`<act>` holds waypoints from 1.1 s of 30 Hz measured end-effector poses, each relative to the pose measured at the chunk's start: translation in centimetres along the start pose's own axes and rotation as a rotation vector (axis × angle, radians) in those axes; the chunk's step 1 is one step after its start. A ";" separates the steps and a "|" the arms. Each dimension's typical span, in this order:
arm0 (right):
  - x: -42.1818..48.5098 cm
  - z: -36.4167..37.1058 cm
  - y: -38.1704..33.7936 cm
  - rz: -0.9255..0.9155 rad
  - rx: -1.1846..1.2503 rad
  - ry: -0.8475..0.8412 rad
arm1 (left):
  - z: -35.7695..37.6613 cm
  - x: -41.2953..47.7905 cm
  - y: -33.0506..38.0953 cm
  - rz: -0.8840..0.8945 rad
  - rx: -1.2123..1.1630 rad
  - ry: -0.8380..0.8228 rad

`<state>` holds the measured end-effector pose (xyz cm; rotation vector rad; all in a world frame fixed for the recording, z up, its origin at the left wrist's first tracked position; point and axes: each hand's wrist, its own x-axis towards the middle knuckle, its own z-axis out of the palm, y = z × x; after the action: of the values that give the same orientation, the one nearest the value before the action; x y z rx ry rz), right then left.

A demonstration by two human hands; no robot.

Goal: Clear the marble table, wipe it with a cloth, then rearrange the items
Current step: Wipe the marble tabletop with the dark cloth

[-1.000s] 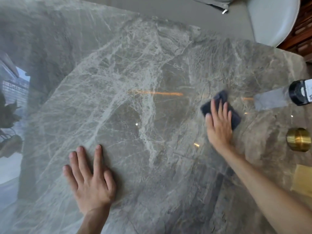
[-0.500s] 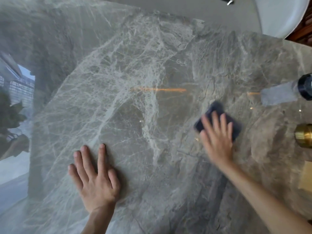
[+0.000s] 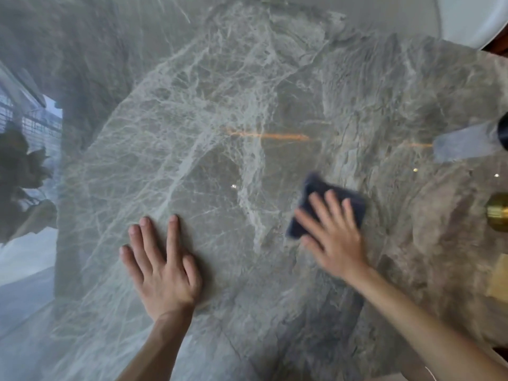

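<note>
The glossy grey marble tabletop [image 3: 220,119] lies mostly bare. The right hand [image 3: 334,237] presses a dark blue cloth [image 3: 316,188] flat, fingers spread over it; the left hand [image 3: 162,268] rests open-palmed nearby. Soft and limp, the cloth likely slides best under a flat palm.

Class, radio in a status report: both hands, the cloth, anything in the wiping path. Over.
Left hand flat on grey marble table, empty. Right hand pressing dark blue cloth, open palm. Round brass object at right edge, apart.
</note>
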<state>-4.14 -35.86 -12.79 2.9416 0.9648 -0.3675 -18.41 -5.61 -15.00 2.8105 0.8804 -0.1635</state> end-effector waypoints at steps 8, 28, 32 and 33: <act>13.1 -3.1 3.9 0.574 0.163 0.082 | -0.5 0.1 0.2 0.006 -0.058 0.003; -13.5 3.9 -14.0 -0.398 0.037 0.039 | -1.3 -19.9 -4.9 0.604 -0.381 -0.063; -16.4 4.0 -11.8 -0.236 0.092 0.108 | -1.8 -17.9 -3.9 0.757 -0.174 -0.048; -16.6 4.0 -11.7 -0.243 0.104 0.128 | -2.1 -17.2 -3.5 0.771 -0.143 -0.045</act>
<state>-24.76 -36.44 -12.31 2.9760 1.3659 -0.2440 -34.41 -11.88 -10.69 2.7661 -0.2263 -0.0425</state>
